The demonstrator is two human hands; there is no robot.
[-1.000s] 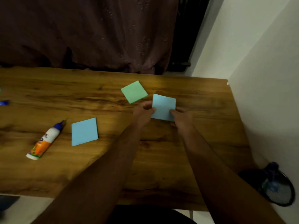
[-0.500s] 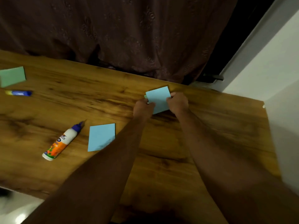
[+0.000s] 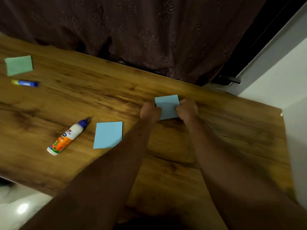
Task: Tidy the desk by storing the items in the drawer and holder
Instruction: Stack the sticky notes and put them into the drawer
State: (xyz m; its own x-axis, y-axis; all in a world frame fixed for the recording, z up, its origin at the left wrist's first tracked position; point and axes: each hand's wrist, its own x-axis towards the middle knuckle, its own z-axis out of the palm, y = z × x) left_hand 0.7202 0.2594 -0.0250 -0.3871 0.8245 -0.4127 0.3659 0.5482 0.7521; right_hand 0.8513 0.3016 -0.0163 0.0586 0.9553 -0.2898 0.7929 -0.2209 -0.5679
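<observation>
- The left hand (image 3: 150,112) and the right hand (image 3: 187,109) both held one blue sticky pad (image 3: 167,107) near the far edge of the wooden desk (image 3: 216,133), toward its right end
- The left hand's fingers were curled and pinched the pad's left edge; the right hand's fingers were curled and pinched its right edge
- Whether the pad rested on the desk or was lifted just off it could not be told
- A second blue pad (image 3: 108,135) lay flat on the desk just left of the left forearm
- A glue bottle (image 3: 67,137) with a purple cap lay on its side just beside that pad, cap pointing away from the person
- A green pad (image 3: 18,65) lay near the far left corner, with a blue glue stick (image 3: 25,83) lying near it on the near side
- A dark patterned curtain (image 3: 132,30) hung behind the desk, and a white wall (image 3: 274,80) stood at the right
</observation>
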